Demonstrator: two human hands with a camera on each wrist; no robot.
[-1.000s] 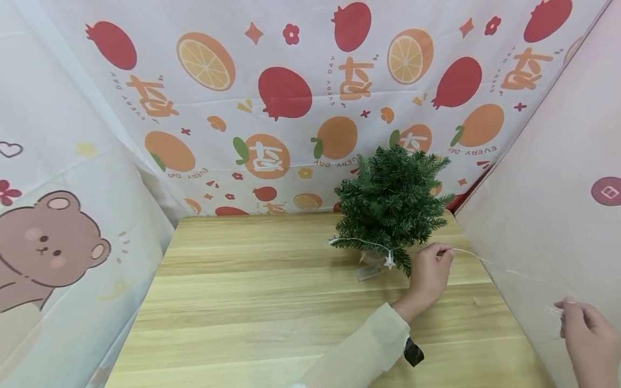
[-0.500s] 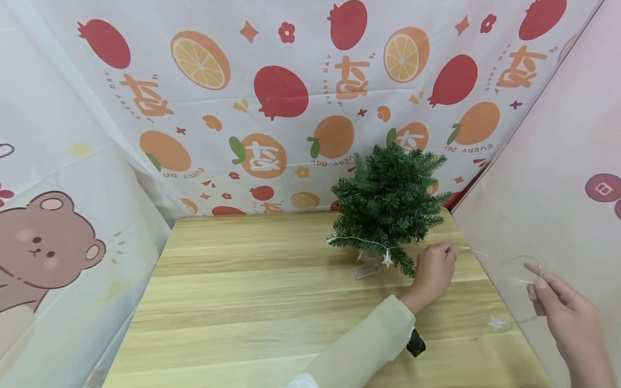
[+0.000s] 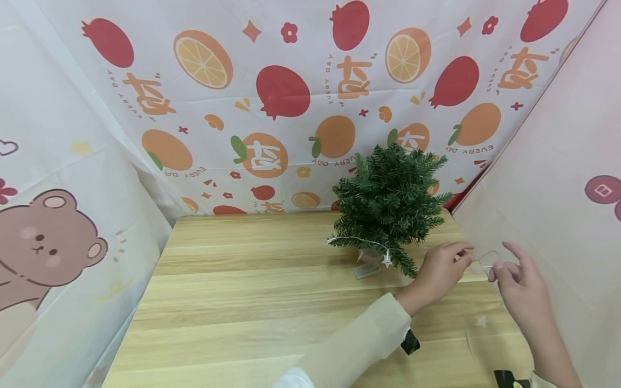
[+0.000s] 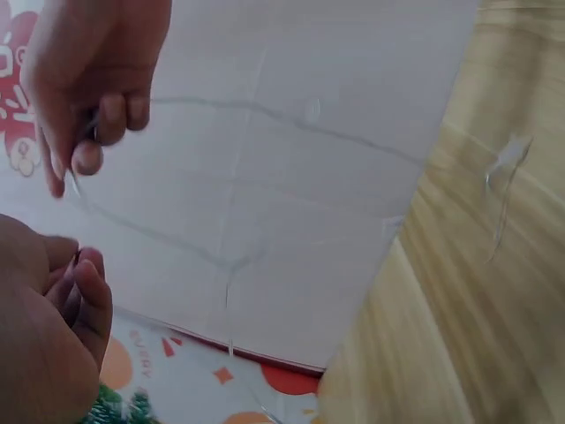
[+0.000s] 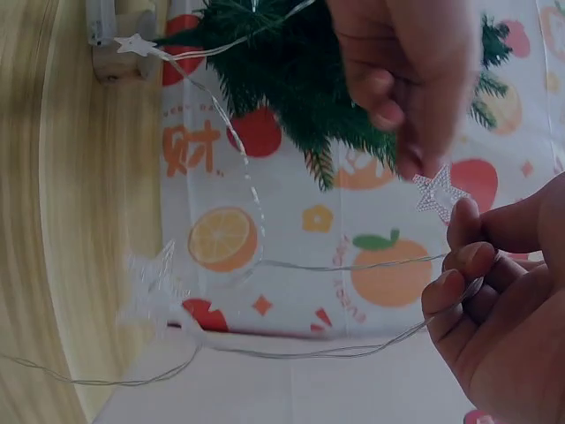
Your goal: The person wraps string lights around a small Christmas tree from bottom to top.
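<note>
A small green artificial tree (image 3: pixel 393 199) stands at the back right of the table, with a star string light (image 3: pixel 386 258) lying over its lower branches. My right hand (image 3: pixel 524 288) pinches the thin clear wire (image 5: pixel 335 353) between thumb and fingers. A clear star (image 5: pixel 439 193) sits by its thumb tip. Facing it, my left hand (image 3: pixel 443 269) has thumb and forefinger brought close together, the tips right at that star in the right wrist view; I cannot tell whether they pinch it. Another star (image 5: pixel 159 291) and more wire dangle below my right hand.
At the tree's foot lies a small clear box (image 3: pixel 367 270) on the wooden table (image 3: pixel 242 302). A fruit-print cloth (image 3: pixel 286 129) hangs behind, with a pale cloth (image 3: pixel 572 215) close on the right and a bear-print cloth (image 3: pixel 48 237) on the left.
My right hand has moved left and up from the right edge, bringing the wire along. My left hand has shifted slightly right, so the hands are now close together. The tree stays put.
</note>
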